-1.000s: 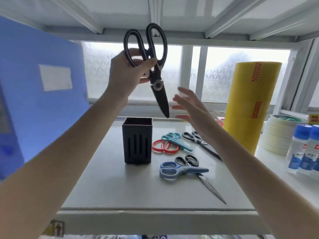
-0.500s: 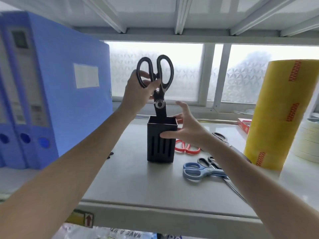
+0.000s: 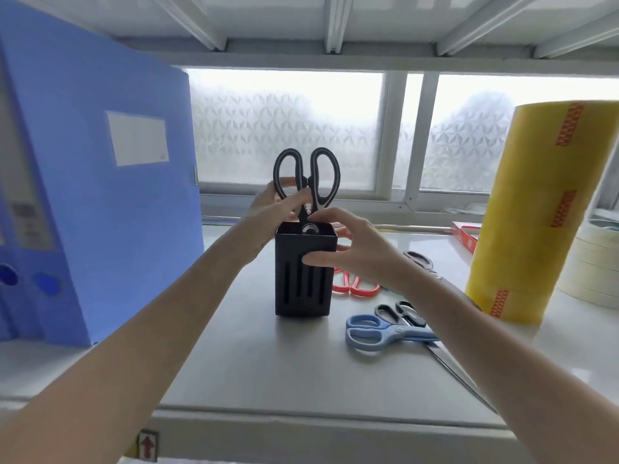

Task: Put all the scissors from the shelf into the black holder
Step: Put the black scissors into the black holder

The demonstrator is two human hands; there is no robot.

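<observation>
The black holder (image 3: 303, 293) stands upright in the middle of the shelf. Large black scissors (image 3: 311, 177) stick out of it, blades down inside and handles up. My left hand (image 3: 271, 212) grips them just below the handles. My right hand (image 3: 348, 249) wraps the holder's right side, thumb across its front. Red scissors (image 3: 356, 285) lie right behind the holder. Blue scissors (image 3: 378, 331) and a slim black pair (image 3: 403, 313) lie to the right front. Another black pair (image 3: 418, 259) shows behind my right wrist.
Blue file boxes (image 3: 100, 202) stand at the left. A tall stack of yellow tape rolls (image 3: 539, 209) and white tape rolls (image 3: 593, 266) fill the right side. A red box (image 3: 465, 234) sits at the back right. The shelf above hangs low.
My left hand has lowered the black scissors from high above until the blades went into the holder. My right hand has come in and closed on the holder's side.
</observation>
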